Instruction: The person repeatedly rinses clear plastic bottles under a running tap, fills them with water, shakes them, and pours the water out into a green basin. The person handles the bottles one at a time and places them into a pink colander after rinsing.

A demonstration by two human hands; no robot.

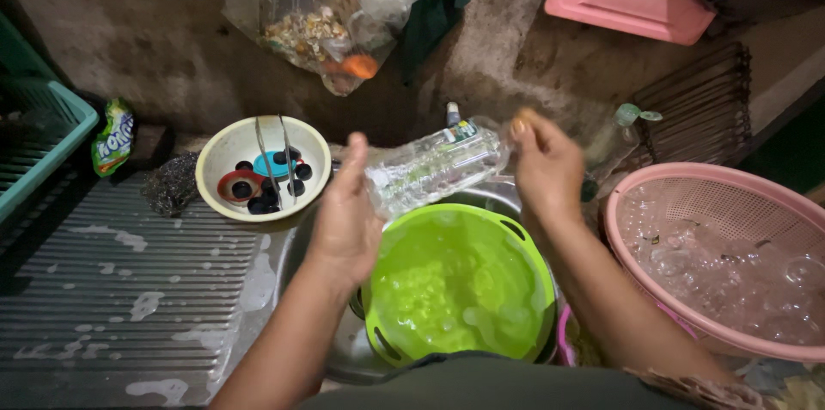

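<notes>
Sink area: a rough grey wall is seen behind the green basin (pixel 516 242).
Bottle: a clear plastic bottle (pixel 434 165) is held sideways just above the basin.
Left hand (pixel 348 217): fingers are wrapped around the bottle's base.
Right hand (pixel 546 165): fingers are clasped on its neck end.
Left of basin: a cream bowl (pixel 225 152) is spotted.

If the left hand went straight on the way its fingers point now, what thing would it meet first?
The left hand grips the clear plastic bottle, fingers pointing up and away. Beyond them probably comes the dark wall, passing beside the cream bowl; depth is unclear.
</notes>
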